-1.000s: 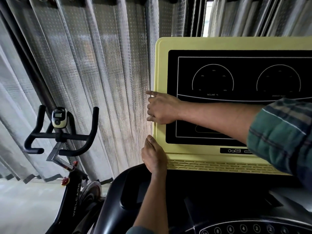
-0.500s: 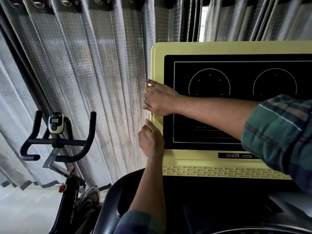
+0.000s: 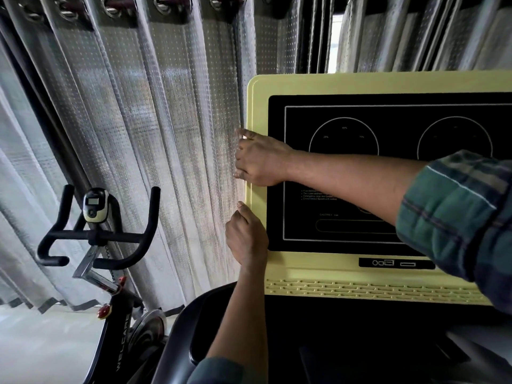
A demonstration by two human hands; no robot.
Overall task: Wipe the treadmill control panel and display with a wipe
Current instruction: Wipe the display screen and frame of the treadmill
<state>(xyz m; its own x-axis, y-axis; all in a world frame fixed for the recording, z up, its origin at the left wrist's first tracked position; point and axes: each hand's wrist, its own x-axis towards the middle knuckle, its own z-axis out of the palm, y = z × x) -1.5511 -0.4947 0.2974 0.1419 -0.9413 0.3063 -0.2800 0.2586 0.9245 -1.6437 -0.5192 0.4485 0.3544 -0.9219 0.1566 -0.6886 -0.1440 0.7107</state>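
Observation:
The treadmill console has a pale yellow frame (image 3: 257, 106) around a black display (image 3: 401, 112) with two dial outlines. My right hand (image 3: 260, 159) reaches across the display to the frame's left edge, its fingers curled over that edge. A small white bit of the wipe (image 3: 244, 137) shows between its fingers; the rest is hidden under the hand. Just below, my left hand (image 3: 245, 236) grips the same left edge, thumb on the front and fingers behind.
Grey dotted curtains (image 3: 152, 134) hang close behind and left of the console. A black exercise bike (image 3: 97, 236) stands at the lower left. The treadmill's dark lower console (image 3: 360, 342) lies under the yellow frame.
My left hand slid up the frame's left edge from the bottom corner. My right hand stayed at the left edge and moved slightly outward over it. The camera tilted up.

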